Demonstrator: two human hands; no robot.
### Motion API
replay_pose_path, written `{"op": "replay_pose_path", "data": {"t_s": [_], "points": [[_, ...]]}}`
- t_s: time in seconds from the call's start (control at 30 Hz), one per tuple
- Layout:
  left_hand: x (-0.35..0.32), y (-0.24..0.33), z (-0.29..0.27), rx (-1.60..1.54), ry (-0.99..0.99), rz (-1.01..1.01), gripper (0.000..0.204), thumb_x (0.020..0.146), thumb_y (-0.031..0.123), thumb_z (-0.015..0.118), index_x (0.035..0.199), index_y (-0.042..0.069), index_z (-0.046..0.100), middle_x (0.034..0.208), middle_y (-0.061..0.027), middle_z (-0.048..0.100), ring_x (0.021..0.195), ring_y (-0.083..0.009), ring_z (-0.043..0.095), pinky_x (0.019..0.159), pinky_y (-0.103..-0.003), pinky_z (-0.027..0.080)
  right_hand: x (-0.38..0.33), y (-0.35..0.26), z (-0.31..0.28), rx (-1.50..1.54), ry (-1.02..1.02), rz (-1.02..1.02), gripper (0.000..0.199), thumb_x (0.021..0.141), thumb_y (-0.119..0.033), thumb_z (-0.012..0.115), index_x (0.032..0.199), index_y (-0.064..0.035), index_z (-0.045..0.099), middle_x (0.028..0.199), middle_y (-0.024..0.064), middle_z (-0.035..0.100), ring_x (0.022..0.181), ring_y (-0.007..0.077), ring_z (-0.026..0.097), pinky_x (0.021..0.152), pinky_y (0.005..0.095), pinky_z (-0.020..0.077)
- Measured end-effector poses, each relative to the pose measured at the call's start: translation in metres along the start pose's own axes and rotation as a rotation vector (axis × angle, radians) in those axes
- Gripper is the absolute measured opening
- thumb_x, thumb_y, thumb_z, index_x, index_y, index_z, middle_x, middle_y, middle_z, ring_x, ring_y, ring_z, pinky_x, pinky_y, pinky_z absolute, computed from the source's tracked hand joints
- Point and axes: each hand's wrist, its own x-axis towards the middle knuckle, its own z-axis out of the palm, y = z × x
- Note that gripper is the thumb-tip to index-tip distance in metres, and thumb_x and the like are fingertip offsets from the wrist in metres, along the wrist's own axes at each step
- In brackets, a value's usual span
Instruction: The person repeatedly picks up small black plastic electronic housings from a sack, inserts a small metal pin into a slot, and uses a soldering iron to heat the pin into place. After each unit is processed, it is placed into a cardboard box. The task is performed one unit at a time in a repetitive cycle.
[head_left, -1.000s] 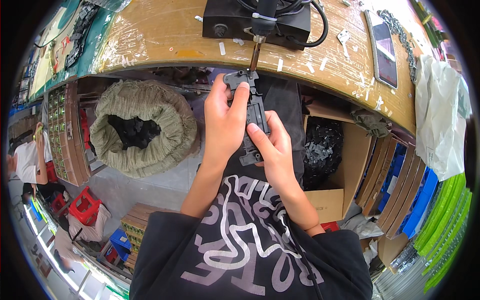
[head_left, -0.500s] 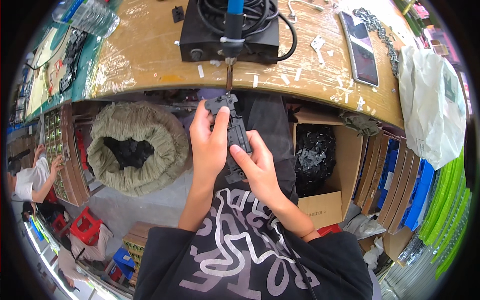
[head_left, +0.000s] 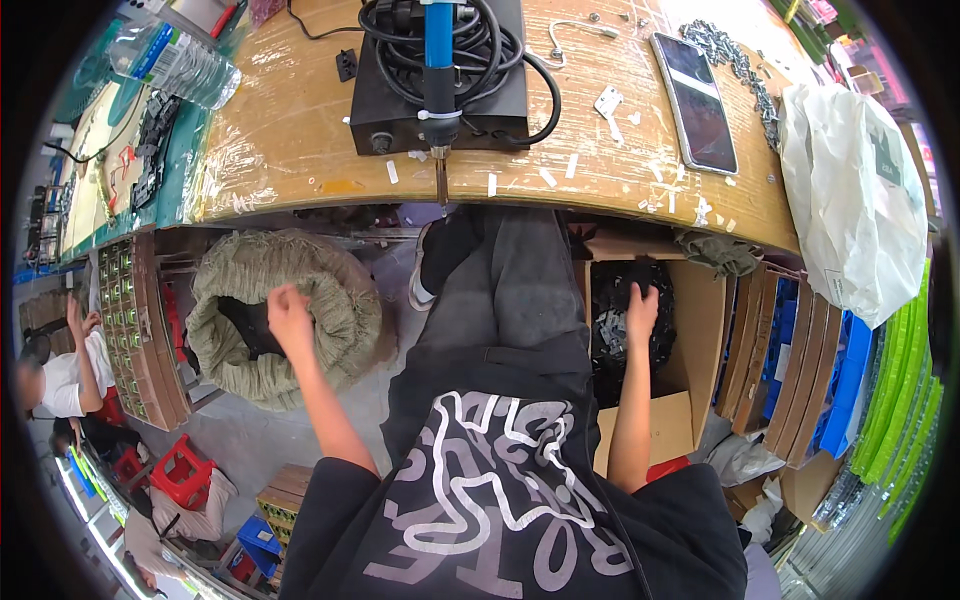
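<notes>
My left hand (head_left: pixel 290 320) is over the mouth of a greenish cloth sack (head_left: pixel 350 335) on the left. Its fingers are curled together, and whatever they may hold is hidden. Dark parts (head_left: pixel 245 325) show inside the sack. On the right, my right hand (head_left: pixel 642 312) is above an open cardboard box (head_left: pixel 690 345) and pinches a black plastic part (head_left: pixel 640 270), its outline blurred against the pile. Black and grey plastic parts (head_left: pixel 610 335) fill the box. A blue-and-black electric screwdriver (head_left: pixel 439 100) hangs bit down at the table's front edge, between my hands and apart from them.
On the table (head_left: pixel 290 140) stand a black box with coiled cable (head_left: pixel 365 125), a phone (head_left: pixel 697 105), small metal screws (head_left: pixel 735 60) and a water bottle (head_left: pixel 185 65). A white bag (head_left: pixel 850 190) hangs at the right edge. Another person (head_left: pixel 85 365) is at far left.
My hands were together below the screwdriver, holding a black plastic assembly. They have parted: the left to the sack, the right to the cardboard box with a black part.
</notes>
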Motion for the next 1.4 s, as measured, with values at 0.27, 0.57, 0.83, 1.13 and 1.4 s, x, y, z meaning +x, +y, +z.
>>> {"op": "replay_pose_path", "data": {"t_s": [0.27,0.57,0.83,1.13,1.4], "points": [[0.04,-0.106,-0.01,0.557,-0.147,-0.204,0.033,0.073,0.017,0.054,0.099,-0.002,0.05,0.112,-0.0233,0.045,0.098,-0.0346,0.049,0.079,-0.042,0.039,0.011,0.191,-0.005,0.088,0.054,0.426,0.036,0.081,-0.038,0.052,0.095,-0.0087,0.036,0.05,0.0021,0.042,0.032,0.0091,0.033,0.027,0.0236,0.0219],[0.051,-0.131,0.0,0.84,-0.267,-0.065,0.064,0.067,0.023,0.062,0.115,-0.008,0.034,0.116,-0.0245,0.037,0.1,-0.0404,0.046,0.08,-0.044,0.042,0.017,-0.146,-0.136,0.432,0.368,-0.323,0.02,0.083,-0.016,0.055,0.096,-0.004,0.049,0.067,0.0,0.049,0.053,0.0028,0.042,0.043,0.0154,0.03],[0.043,-0.114,0.003,0.847,-0.166,-0.031,0.058,0.066,0.026,0.064,0.108,-0.006,0.04,0.112,-0.0206,0.042,0.093,-0.0375,0.051,0.074,-0.043,0.044,0.151,-0.256,-0.118,-0.384,0.425,-0.839,0.019,0.079,-0.013,0.05,0.089,0.0025,0.055,0.092,0.021,0.055,0.083,0.0338,0.055,0.075,0.0361,0.0432],[0.024,-0.11,-0.027,0.897,-0.019,0.264,0.027,0.07,0.018,0.062,0.094,0.005,0.06,0.098,-0.0137,0.053,0.09,-0.0314,0.052,0.076,-0.039,0.043,0.206,-0.27,-0.109,-0.793,0.392,-0.698,0.02,0.073,-0.007,0.044,0.086,-0.0003,0.057,0.089,0.0204,0.058,0.084,0.0343,0.057,0.071,0.0419,0.046],[0.007,-0.073,-0.061,-0.085,0.019,0.27,0.02,0.078,0.016,0.061,0.094,0.004,0.058,0.089,-0.0044,0.055,0.079,-0.0153,0.052,0.075,-0.025,0.04,0.217,-0.267,-0.112,-0.769,0.324,-0.714,0.017,0.071,-0.008,0.047,0.085,-0.0038,0.056,0.087,0.0188,0.058,0.083,0.0337,0.057,0.07,0.0423,0.0447]]}}
